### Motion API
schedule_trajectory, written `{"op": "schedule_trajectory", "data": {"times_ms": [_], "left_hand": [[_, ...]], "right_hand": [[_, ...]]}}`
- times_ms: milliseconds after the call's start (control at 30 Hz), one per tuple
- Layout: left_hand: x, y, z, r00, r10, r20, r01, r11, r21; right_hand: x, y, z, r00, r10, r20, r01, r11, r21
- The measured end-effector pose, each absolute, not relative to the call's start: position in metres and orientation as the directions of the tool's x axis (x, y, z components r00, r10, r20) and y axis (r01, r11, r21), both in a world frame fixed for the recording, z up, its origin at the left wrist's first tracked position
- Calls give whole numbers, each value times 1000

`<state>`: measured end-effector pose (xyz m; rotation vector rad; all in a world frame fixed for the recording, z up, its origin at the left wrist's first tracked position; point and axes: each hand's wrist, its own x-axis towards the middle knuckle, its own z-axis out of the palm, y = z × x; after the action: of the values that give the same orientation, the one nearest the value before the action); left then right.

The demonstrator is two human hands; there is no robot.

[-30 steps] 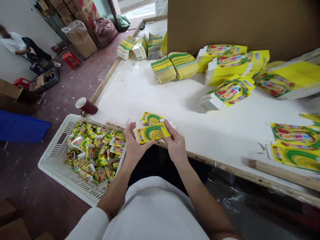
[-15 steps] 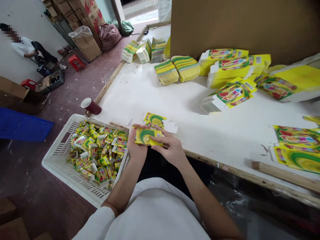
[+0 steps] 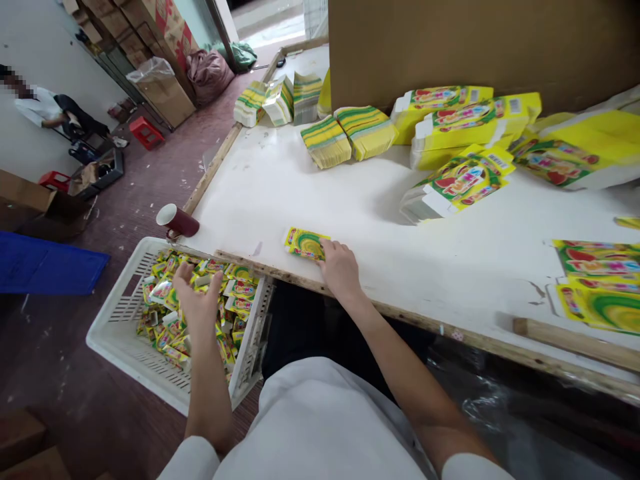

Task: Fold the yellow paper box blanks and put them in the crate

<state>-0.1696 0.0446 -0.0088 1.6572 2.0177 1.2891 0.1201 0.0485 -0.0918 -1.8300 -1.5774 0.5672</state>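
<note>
left hand (image 3: 197, 291) now over the basket (image 3: 113, 317) (spread, nothing visible in it), right on flat carton (image 3: 304, 244).

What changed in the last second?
The carton held in both hands has left them. The left hand moved left, now open over the crate. The right hand moved onto the right end of the carton on the table; whether it grips is unclear. Mug and yellow-green stacks unchanged.
</note>
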Motion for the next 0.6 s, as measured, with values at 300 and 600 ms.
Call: {"op": "schedule_trajectory", "data": {"times_ms": [300, 600], "left_hand": [[-16, 27, -52, 18, 999, -44, -251, 47, 967], [-4, 35, -25, -125, 991, -38, -374, -12, 927]], "right_hand": [[119, 1, -63, 119, 982, 147, 182, 124, -975], [88, -20, -51, -64, 989, 133, -103, 126, -987]]}}
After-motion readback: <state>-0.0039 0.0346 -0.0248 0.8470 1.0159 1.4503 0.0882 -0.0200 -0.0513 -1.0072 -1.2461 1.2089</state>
